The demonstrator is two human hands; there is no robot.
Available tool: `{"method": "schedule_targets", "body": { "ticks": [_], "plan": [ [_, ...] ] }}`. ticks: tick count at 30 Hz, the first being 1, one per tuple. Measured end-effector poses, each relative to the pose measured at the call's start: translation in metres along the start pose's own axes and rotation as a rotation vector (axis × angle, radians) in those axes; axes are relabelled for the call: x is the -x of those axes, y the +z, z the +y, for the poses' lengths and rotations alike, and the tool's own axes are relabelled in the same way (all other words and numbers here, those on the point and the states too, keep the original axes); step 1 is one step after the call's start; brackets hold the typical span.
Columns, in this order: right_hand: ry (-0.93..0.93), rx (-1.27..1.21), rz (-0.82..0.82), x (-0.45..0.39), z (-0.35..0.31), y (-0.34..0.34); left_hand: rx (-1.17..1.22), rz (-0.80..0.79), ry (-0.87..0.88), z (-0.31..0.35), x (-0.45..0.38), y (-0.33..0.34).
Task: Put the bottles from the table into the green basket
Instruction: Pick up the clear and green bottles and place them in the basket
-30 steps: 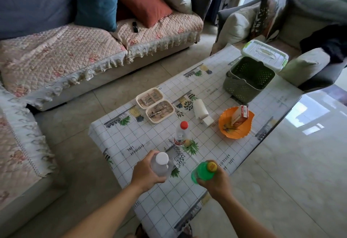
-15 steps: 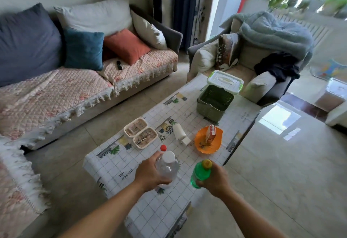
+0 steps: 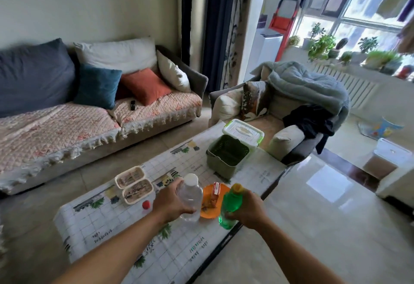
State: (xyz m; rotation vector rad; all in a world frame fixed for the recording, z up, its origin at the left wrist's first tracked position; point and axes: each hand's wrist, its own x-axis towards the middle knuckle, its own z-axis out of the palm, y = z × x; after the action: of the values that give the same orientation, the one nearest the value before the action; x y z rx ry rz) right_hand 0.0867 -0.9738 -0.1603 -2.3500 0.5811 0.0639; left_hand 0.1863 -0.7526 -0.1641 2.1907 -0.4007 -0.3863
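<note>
My left hand [image 3: 171, 201] grips a clear bottle with a white cap [image 3: 190, 196], held upright above the table [image 3: 179, 250]. My right hand [image 3: 248, 208] holds a green bottle with a yellow cap [image 3: 230, 205] just to its right, over the table's near edge. A third bottle stands on the table behind my left hand; only its red cap [image 3: 146, 204] shows. The green basket [image 3: 224, 165] sits open at the table's far end, well beyond both hands.
An orange bowl [image 3: 209, 213] with a small red and white box [image 3: 216, 188] lies between the hands and the basket. Two beige trays [image 3: 134, 183] sit left of it. A white lidded box [image 3: 243, 130] stands behind the basket. A sofa lies left, an armchair beyond the table.
Both hands have lifted their bottles off the table and carried them forward towards the bowl. The camera has tilted up, showing more of the room.
</note>
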Motion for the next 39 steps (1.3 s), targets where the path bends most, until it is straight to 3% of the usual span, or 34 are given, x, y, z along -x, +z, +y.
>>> {"method": "schedule_targets", "body": {
  "ticks": [11, 24, 39],
  "plan": [
    [-0.062, 0.030, -0.011, -0.077, 0.035, -0.097, -0.073, 0.027, -0.006, 0.074, -0.082, 0.049],
    [-0.136, 0.121, -0.100, -0.263, 0.028, -0.165, -0.032, 0.031, -0.103, 0.107, -0.263, 0.088],
    [-0.279, 0.227, -0.375, -0.472, 0.060, -0.177, 0.004, 0.245, -0.428, 0.128, -0.386, 0.143]
  ]
}}
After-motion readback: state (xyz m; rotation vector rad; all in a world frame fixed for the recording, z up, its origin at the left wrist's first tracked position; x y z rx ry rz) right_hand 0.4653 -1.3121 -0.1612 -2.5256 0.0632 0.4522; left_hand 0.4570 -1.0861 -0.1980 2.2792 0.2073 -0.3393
